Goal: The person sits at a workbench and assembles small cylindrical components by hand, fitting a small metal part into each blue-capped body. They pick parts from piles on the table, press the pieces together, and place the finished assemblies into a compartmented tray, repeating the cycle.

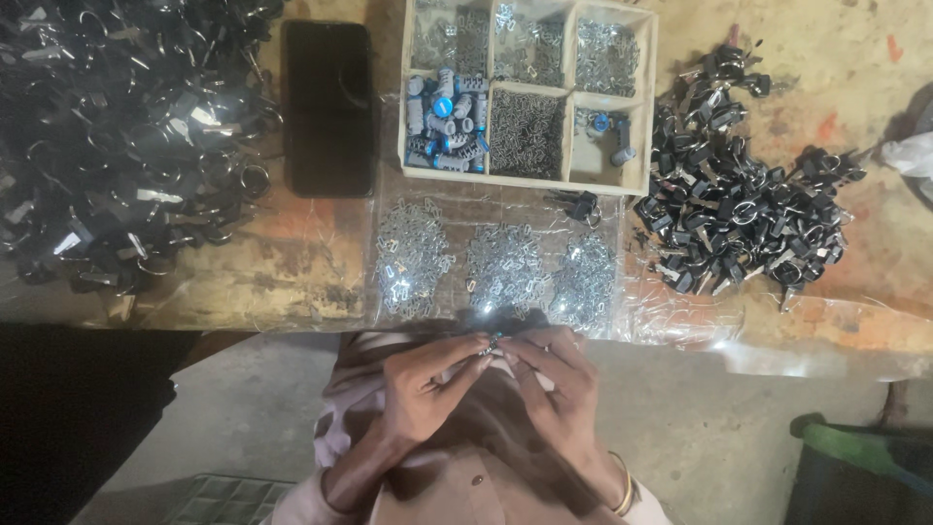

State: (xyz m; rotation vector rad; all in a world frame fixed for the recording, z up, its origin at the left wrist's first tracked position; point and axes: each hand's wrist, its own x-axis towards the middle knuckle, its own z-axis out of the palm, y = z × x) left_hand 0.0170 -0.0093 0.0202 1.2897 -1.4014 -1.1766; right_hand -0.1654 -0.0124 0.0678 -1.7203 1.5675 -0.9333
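Your fingertips meet on a small bluish metal part (494, 341), held just off the near edge of the surface (272, 282), low in the view and a little right of centre. Your left hand (428, 379) comes in from 7 o'clock with fingers curled and the tips pinched on that part. Your right hand (554, 384) comes in from 5 o'clock, fingers likewise bent and closed at the same spot; the part is too small to tell more of its shape. A bangle (623, 491) circles the right wrist.

At 12 o'clock from the part, three heaps of small silvery pins (501, 267) lie side by side on a clear plastic sheet (680, 316). Farther out at 12 o'clock stands a wooden tray (645, 107) with six compartments: silvery bits in most, blue-and-grey cylinders (445, 122) in the lower left one. Just left of the tray lies a dark phone (328, 107), face up.

At 2 o'clock a pile of black-headed keys (739, 209) spreads over the surface. At 10 o'clock a larger heap of black keys on rings (117, 136) fills the far left corner. A green bin (860, 467) sits on the floor at 4 o'clock.
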